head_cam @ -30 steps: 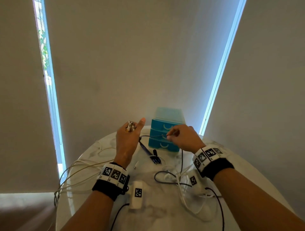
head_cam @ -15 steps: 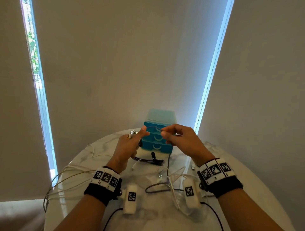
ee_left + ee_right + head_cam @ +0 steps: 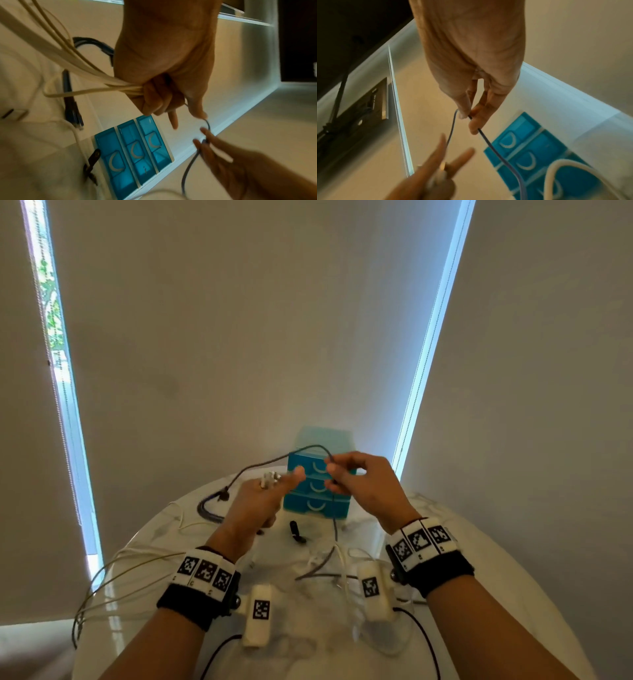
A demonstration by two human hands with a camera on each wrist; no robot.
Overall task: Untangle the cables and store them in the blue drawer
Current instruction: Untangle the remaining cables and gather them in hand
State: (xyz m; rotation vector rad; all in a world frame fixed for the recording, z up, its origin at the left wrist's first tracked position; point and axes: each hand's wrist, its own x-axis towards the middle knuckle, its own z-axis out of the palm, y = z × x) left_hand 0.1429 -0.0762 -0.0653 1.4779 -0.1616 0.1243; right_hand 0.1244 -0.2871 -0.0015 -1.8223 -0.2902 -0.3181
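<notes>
- left hand (image 3: 164, 65) fisted round a bundle of cream cables (image 3: 73, 65), raised above the bench (image 3: 479, 559).
- right hand (image 3: 366, 484) pinches a thin grey cable (image 3: 260, 463) by its arch.
- blue drawer unit (image 3: 318, 501) stands at the bench's far edge, drawers closed.

left hand (image 3: 426, 180) blurry at bottom edge of right wrist view, grip unreadable there. white cables (image 3: 113, 573) run off table edge, ends hidden. drawer (image 3: 530, 152) cut off.
</notes>
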